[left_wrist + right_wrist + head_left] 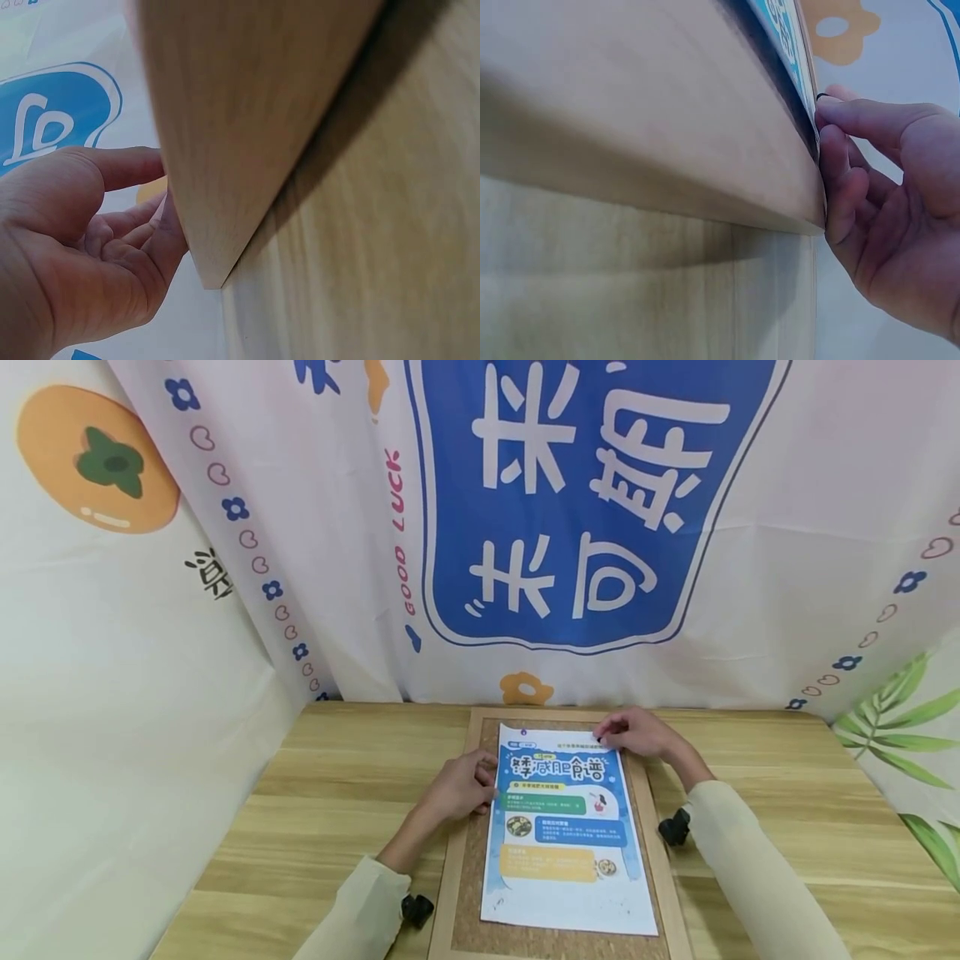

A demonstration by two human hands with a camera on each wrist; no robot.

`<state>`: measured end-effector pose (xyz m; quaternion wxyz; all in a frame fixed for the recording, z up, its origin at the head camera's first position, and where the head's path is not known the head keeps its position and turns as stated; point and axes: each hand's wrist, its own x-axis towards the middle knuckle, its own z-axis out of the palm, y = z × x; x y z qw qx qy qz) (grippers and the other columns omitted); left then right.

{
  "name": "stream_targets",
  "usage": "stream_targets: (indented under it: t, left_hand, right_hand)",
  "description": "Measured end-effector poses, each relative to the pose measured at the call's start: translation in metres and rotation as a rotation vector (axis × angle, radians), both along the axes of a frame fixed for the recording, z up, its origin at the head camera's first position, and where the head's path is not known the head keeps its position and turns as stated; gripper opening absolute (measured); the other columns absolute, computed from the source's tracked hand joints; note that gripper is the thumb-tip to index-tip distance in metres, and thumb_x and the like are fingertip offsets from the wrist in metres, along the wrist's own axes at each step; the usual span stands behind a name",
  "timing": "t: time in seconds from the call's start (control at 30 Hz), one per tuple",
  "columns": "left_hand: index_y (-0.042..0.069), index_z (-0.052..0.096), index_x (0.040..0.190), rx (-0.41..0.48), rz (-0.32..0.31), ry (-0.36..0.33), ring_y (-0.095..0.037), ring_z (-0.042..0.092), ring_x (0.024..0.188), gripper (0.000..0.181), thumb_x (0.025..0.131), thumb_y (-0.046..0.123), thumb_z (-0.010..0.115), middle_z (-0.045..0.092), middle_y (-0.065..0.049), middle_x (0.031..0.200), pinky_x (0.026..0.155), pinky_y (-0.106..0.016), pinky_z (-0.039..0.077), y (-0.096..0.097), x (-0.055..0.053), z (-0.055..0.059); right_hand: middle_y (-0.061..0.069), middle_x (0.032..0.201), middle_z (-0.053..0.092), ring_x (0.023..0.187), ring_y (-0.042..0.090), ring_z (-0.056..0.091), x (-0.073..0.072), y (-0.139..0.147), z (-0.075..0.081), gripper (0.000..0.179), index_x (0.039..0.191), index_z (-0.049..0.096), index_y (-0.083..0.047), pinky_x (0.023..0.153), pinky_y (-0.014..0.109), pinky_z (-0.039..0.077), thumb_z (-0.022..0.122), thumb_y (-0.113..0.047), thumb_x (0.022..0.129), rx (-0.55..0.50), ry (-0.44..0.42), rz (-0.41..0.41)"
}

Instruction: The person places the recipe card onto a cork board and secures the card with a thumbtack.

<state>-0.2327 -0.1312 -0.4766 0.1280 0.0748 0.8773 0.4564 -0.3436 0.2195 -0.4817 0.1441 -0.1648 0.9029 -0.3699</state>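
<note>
A printed poster sheet (562,906) with blue, green and yellow panels lies on a wood-framed cork board (468,893). Near its top left corner sits a small purple push pin (523,732). At the top right corner, my right hand (637,732) pinches a small black push pin (821,95) between thumb and forefinger, other fingers against the board's frame in the right wrist view. My left hand (459,783) rests at the sheet's left edge, fingers loosely bent over the cork. In the left wrist view, the frame hides part of the fingertips.
The board lies on a wood-grain table (360,793), its far end close to the table's back edge. Behind hangs a printed cloth (352,568) with a blue badge. Black wrist cameras sit on both cream sleeves (367,902).
</note>
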Motion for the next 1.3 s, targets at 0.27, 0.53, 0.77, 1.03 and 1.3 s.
stream_targets:
  t: [0.27,0.53,0.77,1.03,1.3]
  left_hand:
    - [-0.003,0.060,0.136,0.015,0.000,0.002,-0.016,0.067,0.064,0.041,0.097,-0.003,0.073,0.069,-0.011,0.093,0.059,-0.029,0.060,0.000,0.000,-0.001]
    - [-0.003,0.060,0.136,0.025,-0.004,0.007,-0.015,0.067,0.064,0.042,0.096,-0.003,0.073,0.070,-0.011,0.093,0.059,-0.029,0.061,0.000,-0.001,-0.005]
    - [-0.002,0.061,0.136,0.017,0.001,0.004,-0.016,0.067,0.065,0.042,0.096,-0.003,0.074,0.070,-0.011,0.095,0.059,-0.029,0.061,-0.001,-0.001,-0.006]
    - [-0.001,0.061,0.136,0.013,0.007,0.007,-0.016,0.066,0.065,0.041,0.097,-0.002,0.074,0.069,-0.011,0.095,0.059,-0.029,0.061,-0.001,-0.001,-0.007]
    - [-0.001,0.061,0.135,0.016,0.001,0.005,-0.016,0.066,0.064,0.041,0.097,-0.002,0.074,0.069,-0.011,0.094,0.059,-0.029,0.060,-0.001,-0.001,-0.005]
  right_hand:
    - [0.011,0.110,0.076,0.094,0.023,0.061,-0.005,-0.008,0.002,0.019,0.117,0.079,-0.007,0.080,0.032,0.050,0.069,-0.013,0.102,-0.009,-0.003,0.060]
    - [0.009,0.101,0.070,0.086,0.022,0.059,-0.012,-0.013,0.002,0.022,0.123,0.076,-0.005,0.070,0.030,0.048,0.069,-0.013,0.103,-0.025,-0.081,0.046]
    - [0.006,0.095,0.067,0.085,0.021,0.059,-0.017,-0.019,0.006,0.021,0.121,0.076,-0.005,0.070,0.029,0.047,0.070,-0.012,0.102,-0.007,-0.110,0.054]
    - [0.004,0.090,0.066,0.085,0.021,0.059,-0.022,-0.028,0.010,0.019,0.114,0.077,-0.007,0.073,0.029,0.047,0.071,-0.013,0.097,0.052,-0.114,0.018]
    - [0.007,0.098,0.071,0.083,0.022,0.060,-0.024,-0.032,0.010,0.015,0.107,0.080,-0.010,0.069,0.029,0.048,0.073,-0.015,0.095,0.093,-0.095,-0.016]
